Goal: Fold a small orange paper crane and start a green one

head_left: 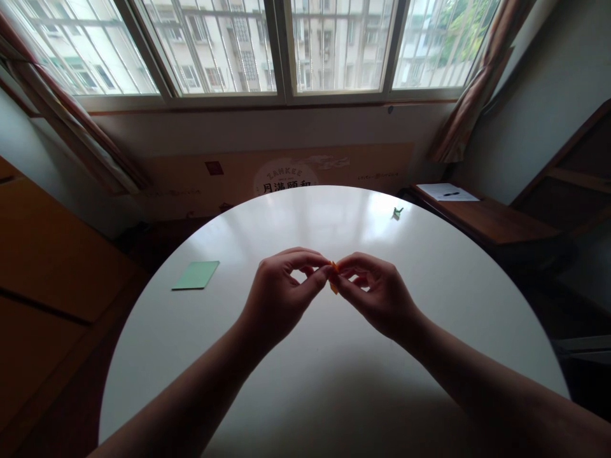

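Small orange piece (333,289) pinched, two-handed

Fingertip-shaping step, I'd judge. My left grip (284,287) and right grip (379,289) are both clamped on the piece, fingertips meeting, most of it hidden, over the middle of the round white tabletop (315,388). Next move probably calls for a light, exact pinch; too much squeeze could crumple it. Green square sheet (195,275) lies off to my left; small green object (397,214), folded-looking, sits near the far right edge. Room's dim: barred window (282,57) ahead, curtain (480,83) each side, printed panel (356,173) below. Paper (439,191) and pen (451,194) on brown side surface (518,219).
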A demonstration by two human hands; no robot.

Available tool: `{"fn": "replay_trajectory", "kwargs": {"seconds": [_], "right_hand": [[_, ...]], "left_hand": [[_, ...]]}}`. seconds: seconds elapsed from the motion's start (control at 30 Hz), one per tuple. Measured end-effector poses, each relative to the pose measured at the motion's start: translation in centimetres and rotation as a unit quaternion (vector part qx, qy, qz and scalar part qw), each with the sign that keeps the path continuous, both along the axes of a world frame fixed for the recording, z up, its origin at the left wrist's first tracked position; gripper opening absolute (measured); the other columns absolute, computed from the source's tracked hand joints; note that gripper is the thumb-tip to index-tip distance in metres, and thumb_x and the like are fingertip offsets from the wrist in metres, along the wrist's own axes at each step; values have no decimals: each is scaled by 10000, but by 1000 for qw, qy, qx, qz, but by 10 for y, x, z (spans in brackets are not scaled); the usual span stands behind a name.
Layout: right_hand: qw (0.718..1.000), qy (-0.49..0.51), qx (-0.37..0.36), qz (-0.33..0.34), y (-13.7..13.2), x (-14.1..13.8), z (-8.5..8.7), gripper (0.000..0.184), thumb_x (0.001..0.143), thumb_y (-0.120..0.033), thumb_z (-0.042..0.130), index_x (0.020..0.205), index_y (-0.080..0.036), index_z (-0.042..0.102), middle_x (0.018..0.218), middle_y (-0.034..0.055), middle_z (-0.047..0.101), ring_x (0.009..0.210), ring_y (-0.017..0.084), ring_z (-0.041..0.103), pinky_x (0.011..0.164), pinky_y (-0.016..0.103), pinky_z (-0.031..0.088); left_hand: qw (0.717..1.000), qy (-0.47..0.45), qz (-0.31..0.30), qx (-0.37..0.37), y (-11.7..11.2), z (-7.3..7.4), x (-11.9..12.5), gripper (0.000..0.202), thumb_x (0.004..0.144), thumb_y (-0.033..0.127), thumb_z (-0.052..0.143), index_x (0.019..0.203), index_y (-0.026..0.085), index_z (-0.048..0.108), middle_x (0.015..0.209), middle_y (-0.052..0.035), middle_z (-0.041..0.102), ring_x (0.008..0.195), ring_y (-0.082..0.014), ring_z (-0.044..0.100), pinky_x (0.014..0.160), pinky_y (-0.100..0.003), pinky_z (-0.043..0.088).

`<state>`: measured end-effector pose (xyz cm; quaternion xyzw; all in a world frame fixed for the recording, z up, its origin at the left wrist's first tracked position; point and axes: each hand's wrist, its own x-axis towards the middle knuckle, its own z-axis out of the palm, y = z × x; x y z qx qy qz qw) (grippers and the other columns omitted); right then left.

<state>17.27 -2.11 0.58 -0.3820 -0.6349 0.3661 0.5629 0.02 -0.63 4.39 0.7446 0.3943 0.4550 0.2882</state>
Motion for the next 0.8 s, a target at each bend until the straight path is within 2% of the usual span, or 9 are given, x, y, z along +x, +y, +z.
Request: {"fn": "replay_trajectory", "kwargs": {"seconds": [0.17,0.3,0.63,0.8], "right_hand": [[996,78,-35,31,1,0,0,175,780,-295,827,850,-185,710,766,28,730,699,167,695,568,247,535],[990,108,-63,67,1,1,-1,193,798,-322,814,864,-182,698,752,28,738,675,172,713,543,246,540],[1000,28,-6,-7,-3,-2,0,229,736,-317,869,772,-183,687,697,12,725,650,170,705,577,256,560],[999,34,-11,8,-3,-1,-1,228,747,-324,861,787,-180,690,716,20,727,674,175,706,579,258,554]], "left_hand": [[1000,-9,-4,-5,1,-1,0,92,820,240,750,865,172,793,845,-55,760,729,-177,681,536,-237,543],[1000,-17,-16,-15,1,-1,-1,92,825,238,738,853,168,792,846,-64,763,736,-184,692,518,-233,532],[999,-12,-7,-30,-1,1,1,118,809,259,730,810,150,773,842,-72,732,709,-180,655,439,-224,484],[999,-20,-7,-26,-2,2,0,105,811,234,714,808,141,765,857,-73,725,702,-174,653,431,-217,486]]}}
